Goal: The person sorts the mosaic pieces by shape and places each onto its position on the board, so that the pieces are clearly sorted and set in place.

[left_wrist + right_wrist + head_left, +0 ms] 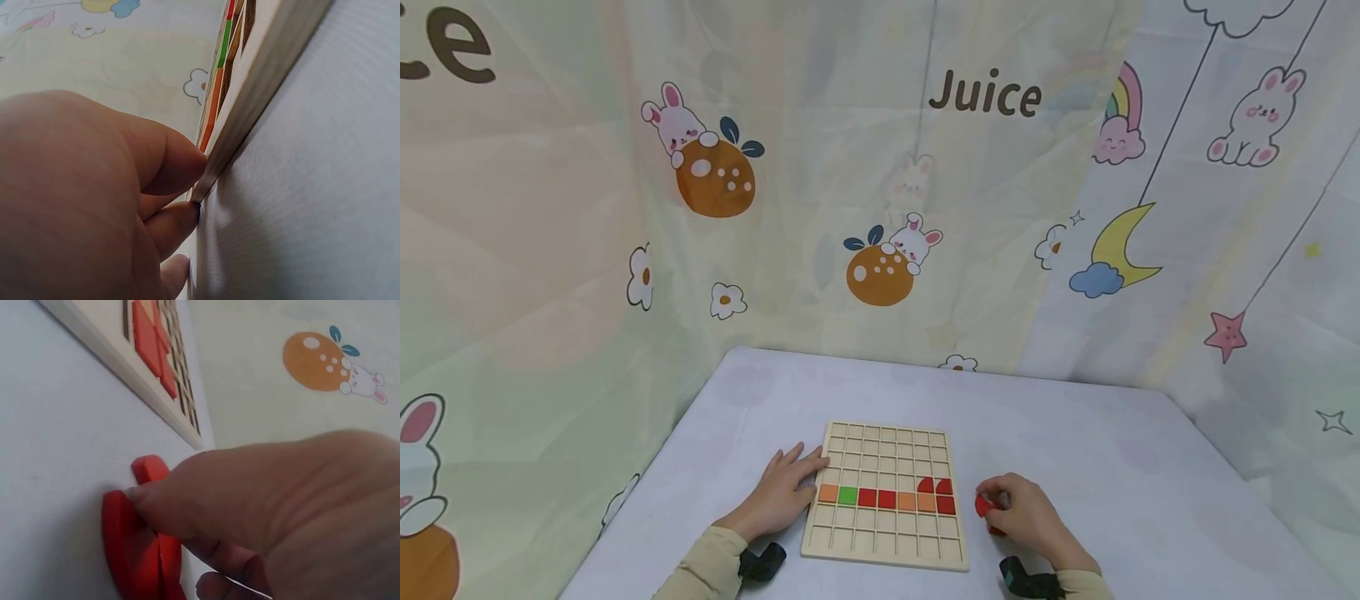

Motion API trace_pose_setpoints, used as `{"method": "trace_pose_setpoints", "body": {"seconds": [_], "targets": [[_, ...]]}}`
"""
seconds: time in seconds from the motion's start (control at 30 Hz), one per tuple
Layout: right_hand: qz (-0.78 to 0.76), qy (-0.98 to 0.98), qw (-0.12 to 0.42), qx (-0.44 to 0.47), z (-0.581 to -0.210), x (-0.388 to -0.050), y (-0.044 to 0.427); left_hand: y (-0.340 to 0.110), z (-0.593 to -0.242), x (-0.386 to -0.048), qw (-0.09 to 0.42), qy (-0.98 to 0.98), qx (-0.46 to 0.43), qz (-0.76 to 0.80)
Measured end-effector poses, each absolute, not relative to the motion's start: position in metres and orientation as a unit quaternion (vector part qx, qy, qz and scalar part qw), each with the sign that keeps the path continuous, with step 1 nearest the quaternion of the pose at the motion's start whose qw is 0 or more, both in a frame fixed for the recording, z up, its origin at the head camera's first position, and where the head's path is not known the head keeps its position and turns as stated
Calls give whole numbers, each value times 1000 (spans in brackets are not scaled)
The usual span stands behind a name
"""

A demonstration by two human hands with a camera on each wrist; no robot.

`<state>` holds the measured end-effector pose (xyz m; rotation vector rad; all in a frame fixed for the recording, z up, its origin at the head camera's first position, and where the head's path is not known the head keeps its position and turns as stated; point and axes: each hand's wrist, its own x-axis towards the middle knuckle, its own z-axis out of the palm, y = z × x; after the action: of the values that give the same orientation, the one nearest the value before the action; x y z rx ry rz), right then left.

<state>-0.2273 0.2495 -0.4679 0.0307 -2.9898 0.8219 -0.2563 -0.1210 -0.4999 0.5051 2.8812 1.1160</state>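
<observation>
A light wooden grid board (pixel 880 546) lies flat on the table. One row across it holds orange, green and red square tiles. Above that row's right end sit two red tiles with a rounded corner (pixel 926 484). My left hand (pixel 778 493) rests at the board's left edge, fingers spread; in the left wrist view its thumb and fingertips touch the wooden side (pixel 250 106). Right of the board, my right hand (pixel 1028 518) pinches a red curved-edge tile (pixel 982 506). The right wrist view shows more red pieces (pixel 119 544) under the thumb, partly hidden.
The white table (pixel 1120 467) extends around the board. Behind it hangs a printed cloth (pixel 805 275) with rabbits and oranges. Each wrist wears a dark camera mount, one on the left (pixel 763 562) and one on the right (pixel 1028 578).
</observation>
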Motion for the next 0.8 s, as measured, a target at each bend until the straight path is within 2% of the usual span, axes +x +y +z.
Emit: {"method": "trace_pose_setpoints", "body": {"seconds": [0.6, 0.8], "targets": [[261, -965, 35, -10, -475, -232, 244, -121, -502, -257, 6, 921, 160, 355], [245, -968, 56, -14, -477, -235, 243, -122, -502, -258, 9, 922, 160, 352]]}}
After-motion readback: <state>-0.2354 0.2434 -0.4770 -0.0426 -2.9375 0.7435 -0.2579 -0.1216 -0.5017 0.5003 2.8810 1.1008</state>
